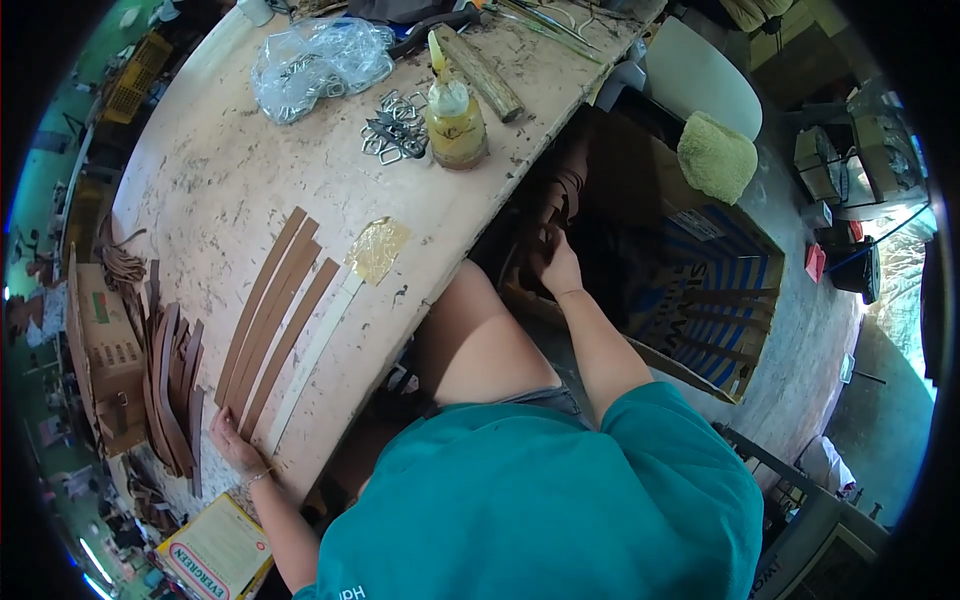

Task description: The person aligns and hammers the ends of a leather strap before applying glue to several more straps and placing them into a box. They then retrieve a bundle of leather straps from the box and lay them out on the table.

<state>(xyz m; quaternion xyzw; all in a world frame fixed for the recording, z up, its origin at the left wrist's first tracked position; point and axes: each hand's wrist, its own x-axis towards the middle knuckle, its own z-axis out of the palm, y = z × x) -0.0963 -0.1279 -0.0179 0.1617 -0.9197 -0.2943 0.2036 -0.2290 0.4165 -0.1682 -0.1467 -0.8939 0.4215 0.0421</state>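
Brown leather strips [270, 320] lie side by side on the worktable, next to a pale straight strip [318, 345]. My left hand [237, 446] rests at their near ends, fingers stretched out and touching the strips. Below the table edge, my right hand [560, 266] is at the open cardboard box [745, 345]. Its fingers are closed around dark brown leather strips [568, 192] that curve up beside the table; shadow hides part of the grip. Yellowish tape [378, 250] covers the table at the pale strip's far end.
Farther along the table are a glue bottle [457, 130], metal buckles [395, 128], a plastic bag [320, 65] and a wooden stick [480, 75]. More strips [172, 390] hang at the left by a carton [112, 350]. A green cloth [717, 157] lies over a chair [700, 75].
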